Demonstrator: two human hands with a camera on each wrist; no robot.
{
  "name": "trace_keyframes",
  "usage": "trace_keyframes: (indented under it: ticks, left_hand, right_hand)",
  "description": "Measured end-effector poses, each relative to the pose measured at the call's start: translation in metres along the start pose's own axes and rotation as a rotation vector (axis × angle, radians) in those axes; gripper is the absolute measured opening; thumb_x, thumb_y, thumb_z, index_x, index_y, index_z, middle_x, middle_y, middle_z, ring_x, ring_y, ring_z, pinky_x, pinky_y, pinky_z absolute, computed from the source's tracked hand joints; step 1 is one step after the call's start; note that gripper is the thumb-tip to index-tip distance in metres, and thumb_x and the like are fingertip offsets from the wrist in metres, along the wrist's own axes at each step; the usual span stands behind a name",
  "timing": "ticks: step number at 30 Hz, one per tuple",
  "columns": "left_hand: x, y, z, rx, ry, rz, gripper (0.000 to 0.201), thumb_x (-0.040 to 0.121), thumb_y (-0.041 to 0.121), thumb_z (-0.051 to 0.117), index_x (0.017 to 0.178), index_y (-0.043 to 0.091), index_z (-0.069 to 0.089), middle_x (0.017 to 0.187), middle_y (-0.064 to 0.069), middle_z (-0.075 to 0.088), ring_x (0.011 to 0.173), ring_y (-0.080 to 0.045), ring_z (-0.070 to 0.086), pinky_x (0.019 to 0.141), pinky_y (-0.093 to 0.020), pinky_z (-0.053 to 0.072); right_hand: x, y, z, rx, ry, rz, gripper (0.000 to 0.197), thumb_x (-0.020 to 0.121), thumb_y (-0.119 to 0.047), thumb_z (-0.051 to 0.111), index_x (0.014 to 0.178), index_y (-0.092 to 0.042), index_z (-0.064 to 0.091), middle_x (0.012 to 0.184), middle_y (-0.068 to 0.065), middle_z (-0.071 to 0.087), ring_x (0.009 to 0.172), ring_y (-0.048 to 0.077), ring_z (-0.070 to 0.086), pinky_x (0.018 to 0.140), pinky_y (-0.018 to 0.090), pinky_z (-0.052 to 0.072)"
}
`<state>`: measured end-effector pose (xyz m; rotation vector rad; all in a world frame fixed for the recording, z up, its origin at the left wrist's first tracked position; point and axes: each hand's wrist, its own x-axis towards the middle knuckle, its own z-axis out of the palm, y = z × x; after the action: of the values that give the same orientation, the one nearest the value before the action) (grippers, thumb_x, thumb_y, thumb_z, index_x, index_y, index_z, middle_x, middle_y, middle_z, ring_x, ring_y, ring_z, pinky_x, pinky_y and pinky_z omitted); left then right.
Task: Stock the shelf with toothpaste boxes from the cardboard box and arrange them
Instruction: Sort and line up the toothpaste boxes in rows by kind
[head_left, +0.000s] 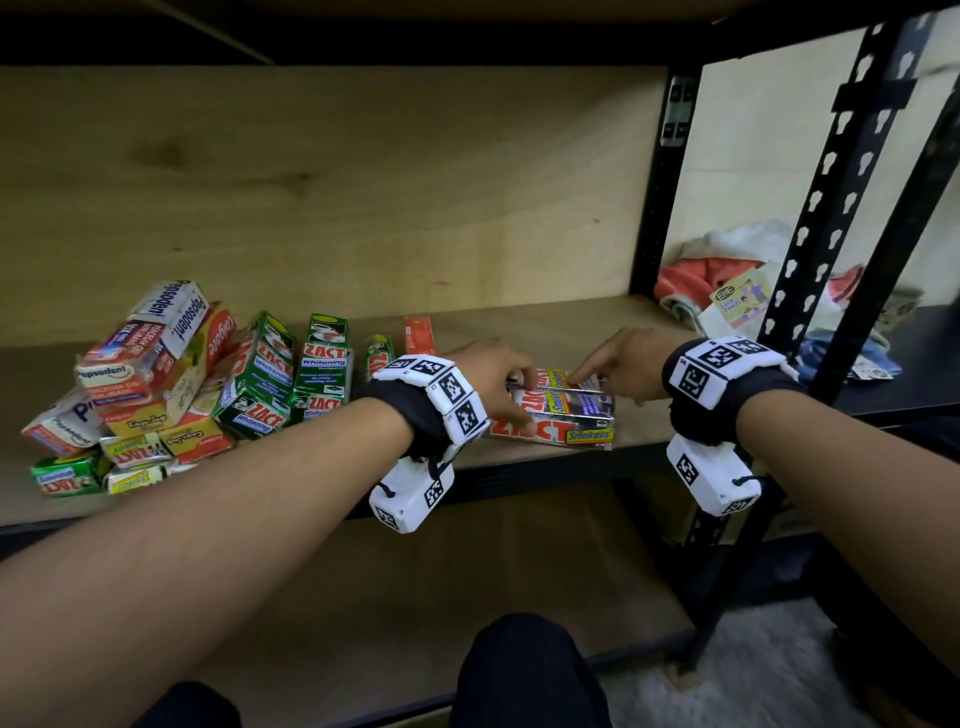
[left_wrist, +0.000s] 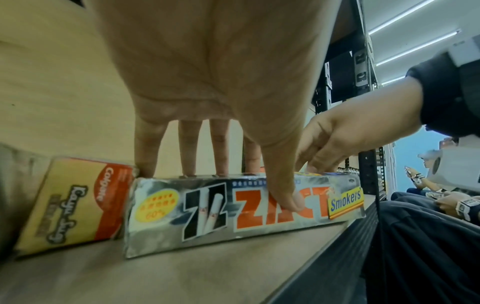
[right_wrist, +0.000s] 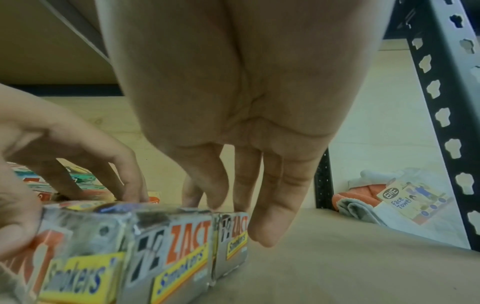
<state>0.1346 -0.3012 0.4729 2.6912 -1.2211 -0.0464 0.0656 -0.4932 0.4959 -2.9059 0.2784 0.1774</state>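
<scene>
Black wristbands (head_left: 410, 410) on both wrists, white marker-coded blocks (head_left: 722, 364), dark trousers (head_left: 530, 675).

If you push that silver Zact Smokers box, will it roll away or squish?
Probably neither. The silver Zact Smokers box has flat sides and lies long-side down on the shelf, so it should slide, not roll. Its straight edges under the left hand suggest stiff, light card that could dent.

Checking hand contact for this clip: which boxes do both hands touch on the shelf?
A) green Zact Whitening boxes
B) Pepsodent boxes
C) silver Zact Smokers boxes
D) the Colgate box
C: the left hand and the right hand both rest their fingers on the silver Zact Smokers boxes lying side by side at the shelf's front edge.
</scene>
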Motion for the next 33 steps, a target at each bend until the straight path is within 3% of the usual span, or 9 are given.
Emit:
trace_keyframes:
  ticks: [4, 7, 9, 15, 17, 21, 26, 30, 33]
  left_hand:
    - [0.000, -0.003, -0.003, -0.036, -0.067, -0.001, 0.065, 0.067, 0.035, 0.088, 0.123, 0.024, 0.057, 0.123, 0.005, 0.059, 0.111, -0.016, 0.055, 0.084, -0.025, 0.042]
    - [-0.001, -0.013, -0.016, 0.012, -0.188, -0.003, 0.078, 0.070, 0.017, 0.086, 0.138, 0.025, 0.049, 0.135, 0.006, 0.054, 0.119, -0.015, 0.052, 0.086, -0.022, 0.038]
    - [-0.002, -0.020, -0.020, 0.057, -0.242, 0.003, 0.080, 0.074, 0.013, 0.083, 0.143, 0.028, 0.046, 0.139, 0.005, 0.052, 0.119, -0.013, 0.051, 0.084, -0.019, 0.035]
    - [-0.004, -0.026, -0.019, 0.043, -0.209, 0.035, 0.072, 0.078, 0.017, 0.081, 0.141, 0.033, 0.050, 0.141, 0.006, 0.052, 0.125, -0.016, 0.050, 0.093, -0.021, 0.037]
    - [-0.002, -0.025, -0.018, 0.041, -0.207, 0.065, 0.071, 0.079, 0.019, 0.080, 0.142, 0.031, 0.050, 0.140, 0.006, 0.054, 0.124, -0.015, 0.051, 0.091, -0.019, 0.037]
    - [0.003, -0.025, -0.017, 0.015, -0.221, 0.116, 0.066, 0.082, 0.020, 0.078, 0.142, 0.027, 0.050, 0.136, 0.005, 0.059, 0.118, -0.014, 0.056, 0.076, -0.012, 0.035]
    - [0.017, -0.027, -0.024, -0.030, -0.304, 0.122, 0.068, 0.086, 0.011, 0.074, 0.146, 0.018, 0.044, 0.144, 0.002, 0.050, 0.115, -0.002, 0.044, 0.068, 0.011, 0.026]
    - [0.033, -0.026, -0.029, 0.014, -0.399, 0.073, 0.073, 0.087, 0.016, 0.074, 0.149, 0.026, 0.039, 0.147, 0.004, 0.045, 0.121, -0.003, 0.042, 0.081, -0.007, 0.028]
    - [0.044, -0.023, -0.031, 0.048, -0.405, 0.069, 0.075, 0.085, 0.018, 0.075, 0.150, 0.026, 0.038, 0.149, 0.004, 0.043, 0.130, -0.006, 0.041, 0.091, -0.013, 0.028]
  right_hand:
    - [-0.010, -0.008, -0.005, -0.026, -0.079, -0.035, 0.030, 0.098, -0.035, 0.050, 0.121, -0.041, 0.068, 0.133, -0.009, 0.058, 0.104, 0.020, 0.060, 0.078, 0.032, 0.058]
    - [-0.009, -0.007, -0.005, -0.098, -0.170, -0.056, 0.064, 0.085, -0.065, 0.062, 0.141, -0.037, 0.053, 0.146, -0.006, 0.046, 0.115, 0.017, 0.051, 0.090, 0.032, 0.051]
    - [-0.008, -0.006, -0.005, -0.134, -0.188, -0.058, 0.078, 0.078, -0.061, 0.073, 0.147, -0.037, 0.045, 0.150, -0.003, 0.041, 0.122, 0.021, 0.049, 0.094, 0.034, 0.051]
    - [-0.004, 0.000, -0.008, -0.153, -0.222, -0.070, 0.076, 0.080, -0.038, 0.081, 0.146, -0.041, 0.044, 0.152, -0.001, 0.039, 0.135, 0.024, 0.044, 0.095, 0.038, 0.054]
    - [-0.003, -0.001, -0.010, -0.192, -0.212, -0.076, 0.074, 0.082, -0.035, 0.079, 0.147, -0.037, 0.044, 0.153, -0.002, 0.040, 0.137, 0.022, 0.042, 0.095, 0.029, 0.048]
    - [0.005, -0.003, -0.015, -0.299, -0.227, -0.061, 0.073, 0.086, -0.027, 0.076, 0.149, -0.034, 0.041, 0.152, 0.001, 0.043, 0.129, 0.017, 0.048, 0.055, 0.012, 0.041]
    - [0.029, -0.001, -0.016, -0.259, -0.209, -0.008, 0.072, 0.078, -0.002, 0.079, 0.139, -0.031, 0.055, 0.144, 0.001, 0.047, 0.090, 0.015, 0.058, 0.069, 0.023, 0.052]
    - [0.049, 0.005, -0.020, -0.188, -0.245, -0.012, 0.072, 0.067, 0.004, 0.085, 0.127, -0.029, 0.062, 0.128, 0.001, 0.054, 0.082, 0.012, 0.060, 0.053, 0.020, 0.050]
    - [0.060, 0.009, -0.022, -0.138, -0.246, 0.016, 0.069, 0.068, 0.006, 0.084, 0.124, -0.027, 0.064, 0.122, 0.000, 0.054, 0.069, 0.009, 0.058, 0.054, 0.021, 0.055]
